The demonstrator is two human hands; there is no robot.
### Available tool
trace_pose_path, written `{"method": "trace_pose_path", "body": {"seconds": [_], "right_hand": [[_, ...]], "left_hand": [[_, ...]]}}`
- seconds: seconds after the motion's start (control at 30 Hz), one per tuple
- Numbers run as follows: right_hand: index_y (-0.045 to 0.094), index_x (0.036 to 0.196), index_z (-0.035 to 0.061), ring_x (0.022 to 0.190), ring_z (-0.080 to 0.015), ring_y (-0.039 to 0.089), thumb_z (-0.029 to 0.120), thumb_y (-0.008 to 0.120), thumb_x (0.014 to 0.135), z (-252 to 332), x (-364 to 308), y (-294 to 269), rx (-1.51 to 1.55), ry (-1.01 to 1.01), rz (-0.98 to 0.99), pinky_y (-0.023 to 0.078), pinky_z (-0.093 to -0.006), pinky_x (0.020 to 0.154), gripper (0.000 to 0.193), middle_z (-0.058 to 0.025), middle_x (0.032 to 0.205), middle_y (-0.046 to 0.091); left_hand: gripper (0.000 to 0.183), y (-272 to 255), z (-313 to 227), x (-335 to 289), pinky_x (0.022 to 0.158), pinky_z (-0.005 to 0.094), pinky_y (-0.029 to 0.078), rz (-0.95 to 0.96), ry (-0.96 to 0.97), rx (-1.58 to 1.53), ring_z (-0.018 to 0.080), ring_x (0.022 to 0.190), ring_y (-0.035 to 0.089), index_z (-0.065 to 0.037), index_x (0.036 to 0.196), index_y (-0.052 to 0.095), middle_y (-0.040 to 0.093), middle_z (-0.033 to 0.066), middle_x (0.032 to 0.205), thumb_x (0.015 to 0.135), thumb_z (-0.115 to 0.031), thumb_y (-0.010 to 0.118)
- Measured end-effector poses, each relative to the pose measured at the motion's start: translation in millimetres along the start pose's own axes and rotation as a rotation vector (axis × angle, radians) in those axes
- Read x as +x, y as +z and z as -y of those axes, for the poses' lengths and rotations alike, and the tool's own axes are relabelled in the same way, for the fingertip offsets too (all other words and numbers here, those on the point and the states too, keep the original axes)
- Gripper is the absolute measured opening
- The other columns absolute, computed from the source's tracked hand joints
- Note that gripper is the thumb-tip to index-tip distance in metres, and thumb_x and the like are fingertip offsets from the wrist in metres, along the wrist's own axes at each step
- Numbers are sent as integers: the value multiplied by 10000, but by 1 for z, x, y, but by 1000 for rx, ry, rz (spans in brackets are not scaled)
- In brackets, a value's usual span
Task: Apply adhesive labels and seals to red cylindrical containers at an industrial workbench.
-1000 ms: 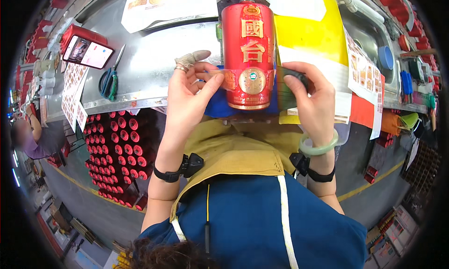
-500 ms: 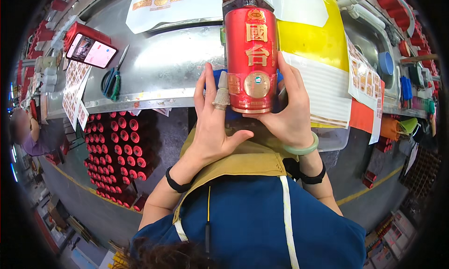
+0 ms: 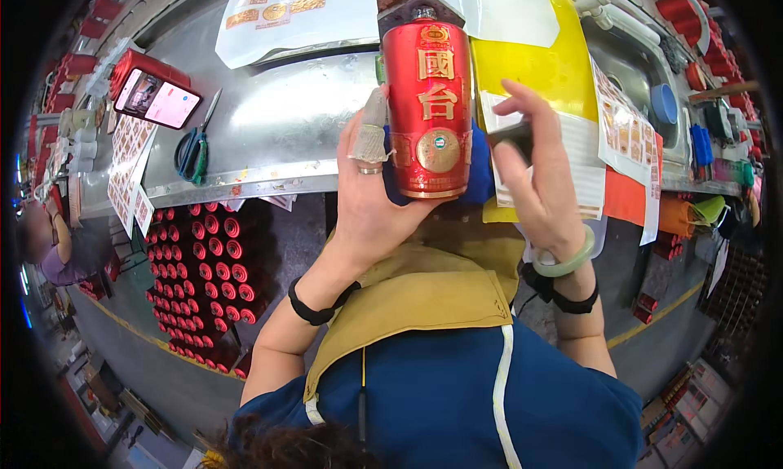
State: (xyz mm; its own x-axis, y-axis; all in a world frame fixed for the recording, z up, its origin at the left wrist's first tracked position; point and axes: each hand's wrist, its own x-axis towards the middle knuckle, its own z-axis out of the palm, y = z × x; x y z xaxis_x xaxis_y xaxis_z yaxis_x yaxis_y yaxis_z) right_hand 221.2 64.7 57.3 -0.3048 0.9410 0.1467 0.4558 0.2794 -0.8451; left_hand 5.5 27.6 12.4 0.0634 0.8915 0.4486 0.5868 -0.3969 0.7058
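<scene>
Fingers of the left hand [image 3: 371, 212], one wearing a pale finger cot [image 3: 370, 133], were closed along the red bottle [image 3: 428, 114], thumb by its base. The right hand [image 3: 545, 183], cradling it half a second earlier, had come away to the bottle's four o'clock, thumb and fingers apart; I couldn't tell whether they gripped the dark piece [image 3: 520, 136] between them. The left alone now steadied the bottle, neck toward twelve. Scissors [image 3: 192, 152] lay at nine.
</scene>
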Motion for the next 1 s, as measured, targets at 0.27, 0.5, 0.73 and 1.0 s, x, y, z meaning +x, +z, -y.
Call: {"method": "trace_pose_path", "body": {"seconds": [0.27,0.5,0.73,1.0], "right_hand": [[687,1037,35,913,-281,635,53,659,760,36,30,7,-414,-607,53,526,-379,819,279,-95,919,659],[696,1098,19,905,-314,662,-28,614,892,24,48,-19,-170,-393,-245,536,-365,828,227,-129,941,697],[605,1188,6,714,-47,465,331,812,915,-5,5,10,325,283,-39,406,-221,630,472,43,789,528],[623,1107,4,762,-40,468,143,772,938,-26,-6,30,629,388,-16,427,-214,698,264,22,884,581]], "left_hand": [[1205,0,-2,6,1120,445,388,-25,-11,44,335,1334,505,14,1566,316,489,191,1497,617,-269,1003],[1089,-15,9,-1,1146,442,358,175,3,127,353,1394,467,45,1561,306,460,228,1537,730,-274,935],[1142,-27,20,7,1211,434,315,397,-102,-107,328,1471,408,73,1610,145,356,238,1613,795,-237,883],[764,-12,3,24,1217,416,299,167,-483,-761,271,1461,412,39,1592,271,451,206,1543,984,-153,691]]}}
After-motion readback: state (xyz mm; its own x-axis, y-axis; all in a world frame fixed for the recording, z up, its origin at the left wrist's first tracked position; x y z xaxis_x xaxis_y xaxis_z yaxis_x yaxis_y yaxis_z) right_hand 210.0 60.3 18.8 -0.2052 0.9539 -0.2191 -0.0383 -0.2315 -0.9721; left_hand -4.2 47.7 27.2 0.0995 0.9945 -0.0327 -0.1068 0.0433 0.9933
